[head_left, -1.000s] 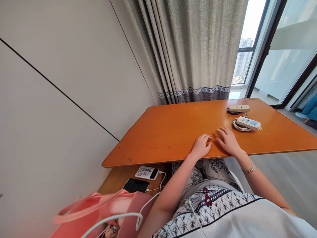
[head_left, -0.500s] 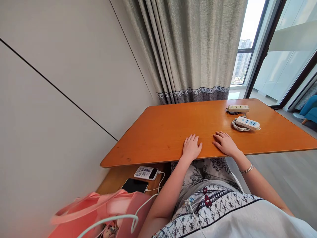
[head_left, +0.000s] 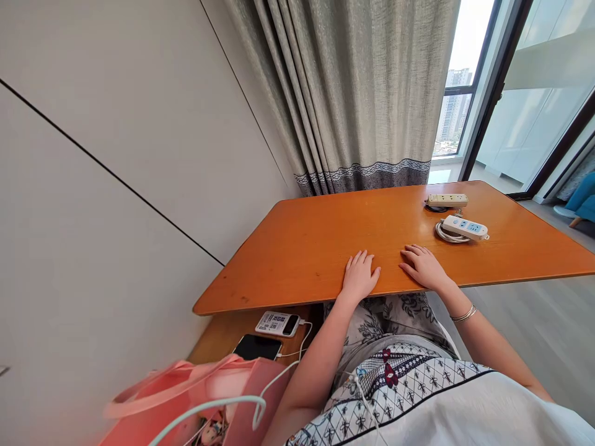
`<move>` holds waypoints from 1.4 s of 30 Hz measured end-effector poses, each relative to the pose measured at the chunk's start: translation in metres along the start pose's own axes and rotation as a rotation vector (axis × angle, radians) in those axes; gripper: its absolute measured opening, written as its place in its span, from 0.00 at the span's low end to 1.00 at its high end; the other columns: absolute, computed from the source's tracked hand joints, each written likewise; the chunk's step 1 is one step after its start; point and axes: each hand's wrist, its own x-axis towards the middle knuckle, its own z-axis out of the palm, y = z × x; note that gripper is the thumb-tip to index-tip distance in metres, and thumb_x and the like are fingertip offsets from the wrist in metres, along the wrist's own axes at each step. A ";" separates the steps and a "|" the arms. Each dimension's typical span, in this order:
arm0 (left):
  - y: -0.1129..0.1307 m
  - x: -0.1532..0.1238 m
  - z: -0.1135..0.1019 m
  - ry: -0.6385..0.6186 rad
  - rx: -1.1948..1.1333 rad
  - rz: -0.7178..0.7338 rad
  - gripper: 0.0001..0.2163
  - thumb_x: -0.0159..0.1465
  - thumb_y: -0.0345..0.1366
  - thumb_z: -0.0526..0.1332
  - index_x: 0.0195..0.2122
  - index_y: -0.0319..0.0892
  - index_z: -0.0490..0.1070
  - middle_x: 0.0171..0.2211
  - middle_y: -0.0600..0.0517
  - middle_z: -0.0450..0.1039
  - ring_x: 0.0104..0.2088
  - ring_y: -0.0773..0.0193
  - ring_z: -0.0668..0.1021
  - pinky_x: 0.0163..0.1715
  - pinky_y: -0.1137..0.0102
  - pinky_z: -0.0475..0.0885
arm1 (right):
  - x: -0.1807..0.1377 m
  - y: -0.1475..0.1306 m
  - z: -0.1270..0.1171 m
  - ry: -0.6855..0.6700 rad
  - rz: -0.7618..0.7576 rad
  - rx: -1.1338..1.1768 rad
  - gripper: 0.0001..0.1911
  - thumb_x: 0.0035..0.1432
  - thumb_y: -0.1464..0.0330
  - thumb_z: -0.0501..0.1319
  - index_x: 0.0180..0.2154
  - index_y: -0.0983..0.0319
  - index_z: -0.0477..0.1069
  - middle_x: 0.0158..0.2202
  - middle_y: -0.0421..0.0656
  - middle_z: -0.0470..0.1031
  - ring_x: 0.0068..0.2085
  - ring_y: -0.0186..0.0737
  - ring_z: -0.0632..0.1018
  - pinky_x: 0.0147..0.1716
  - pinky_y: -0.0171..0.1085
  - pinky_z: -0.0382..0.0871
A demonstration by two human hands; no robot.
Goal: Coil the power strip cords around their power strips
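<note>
My left hand (head_left: 361,275) lies flat on the orange wooden table (head_left: 316,248) near its front edge, fingers stretched out and holding nothing. My right hand (head_left: 424,266) rests palm down a little to the right of it, fingers apart and empty, a bracelet on its wrist. Beyond my right hand lies a white power strip with blue sockets (head_left: 465,227) on its coiled cord. A beige power strip (head_left: 447,200) sits farther back.
A grey curtain (head_left: 353,93) hangs behind the table beside a window. On a lower bench at the left lie a power bank (head_left: 277,323) and a dark phone (head_left: 257,347), cabled. A pink bag (head_left: 195,396) stands at the lower left. A wall is on the left.
My left hand slid left, away from the right hand, and spread flat. The right hand stayed almost in place. The view shifted slightly.
</note>
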 end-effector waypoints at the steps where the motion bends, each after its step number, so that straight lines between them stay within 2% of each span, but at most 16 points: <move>1: 0.000 0.000 0.000 -0.001 -0.001 0.001 0.24 0.70 0.44 0.51 0.63 0.37 0.65 0.68 0.39 0.60 0.69 0.50 0.61 0.68 0.52 0.55 | 0.000 0.000 0.000 0.001 -0.001 0.002 0.25 0.68 0.58 0.55 0.59 0.64 0.71 0.63 0.52 0.69 0.65 0.55 0.67 0.65 0.53 0.58; 19: -0.001 -0.001 0.001 0.026 -0.025 0.012 0.22 0.70 0.43 0.52 0.60 0.39 0.67 0.67 0.39 0.63 0.68 0.49 0.63 0.68 0.51 0.56 | -0.001 0.002 0.003 0.032 -0.019 0.011 0.23 0.68 0.58 0.54 0.58 0.62 0.72 0.62 0.53 0.70 0.64 0.54 0.68 0.64 0.53 0.59; 31: -0.001 -0.001 0.000 0.000 -0.024 0.017 0.23 0.70 0.44 0.50 0.62 0.37 0.66 0.67 0.38 0.61 0.69 0.48 0.62 0.68 0.51 0.54 | -0.001 0.001 0.001 0.023 -0.018 0.014 0.23 0.68 0.58 0.54 0.58 0.64 0.72 0.62 0.53 0.70 0.64 0.54 0.68 0.64 0.53 0.60; 38: -0.002 -0.001 0.003 0.037 -0.022 0.020 0.21 0.70 0.43 0.52 0.60 0.40 0.67 0.66 0.40 0.63 0.68 0.49 0.63 0.67 0.51 0.55 | -0.001 0.002 0.002 0.032 -0.025 0.016 0.23 0.68 0.59 0.55 0.58 0.62 0.72 0.61 0.53 0.71 0.64 0.53 0.68 0.64 0.53 0.60; 42: -0.002 -0.001 0.003 0.030 -0.021 0.023 0.22 0.70 0.43 0.52 0.60 0.39 0.67 0.66 0.40 0.63 0.68 0.48 0.63 0.68 0.51 0.55 | -0.001 0.002 0.002 0.032 -0.024 0.012 0.23 0.68 0.59 0.55 0.58 0.62 0.72 0.61 0.53 0.71 0.64 0.53 0.68 0.64 0.52 0.60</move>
